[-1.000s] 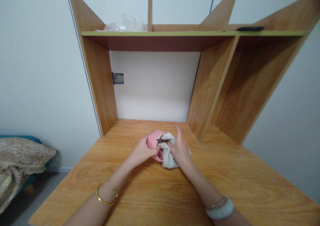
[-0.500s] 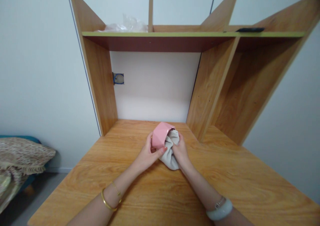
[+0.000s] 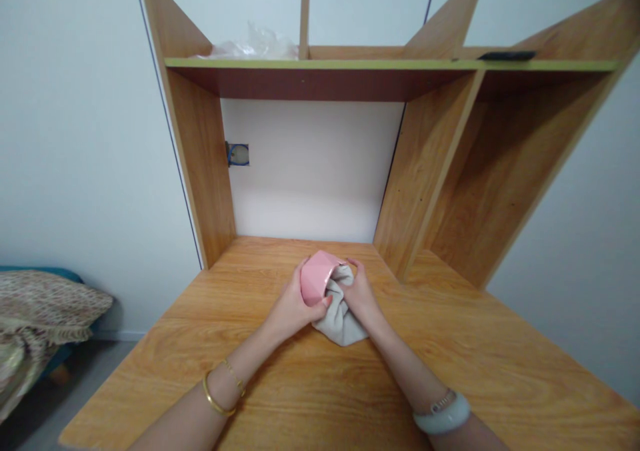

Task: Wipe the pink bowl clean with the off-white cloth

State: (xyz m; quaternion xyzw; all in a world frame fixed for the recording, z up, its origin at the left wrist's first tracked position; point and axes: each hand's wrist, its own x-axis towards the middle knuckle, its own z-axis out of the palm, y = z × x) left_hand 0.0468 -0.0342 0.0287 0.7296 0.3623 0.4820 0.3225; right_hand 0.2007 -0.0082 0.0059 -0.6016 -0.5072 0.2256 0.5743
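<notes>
A glossy pink faceted container (image 3: 316, 276), perhaps a bowl or pot, is tilted on its side above the desk, its opening turned to the right. My left hand (image 3: 293, 308) is wrapped round its left side, thumb at the lower rim. A light grey cloth (image 3: 341, 321) is bunched at the opening and hangs down below it. My right hand (image 3: 361, 298) grips the cloth and presses it into the opening; some of its fingers are hidden by the cloth and the container.
The wooden desk (image 3: 300, 391) lies under both hands. Behind it rises a shelf unit with a green-edged shelf (image 3: 350, 64), holding a clear plastic bag (image 3: 255, 43) and a flat black object (image 3: 507, 56). A wall socket opening (image 3: 239, 154) shows at left. A patterned blanket (image 3: 45, 304) lies far left.
The pink container has shifted slightly left and down with my left hand. My right hand has pushed with the cloth closer into the opening, its index finger now raised at the rim.
</notes>
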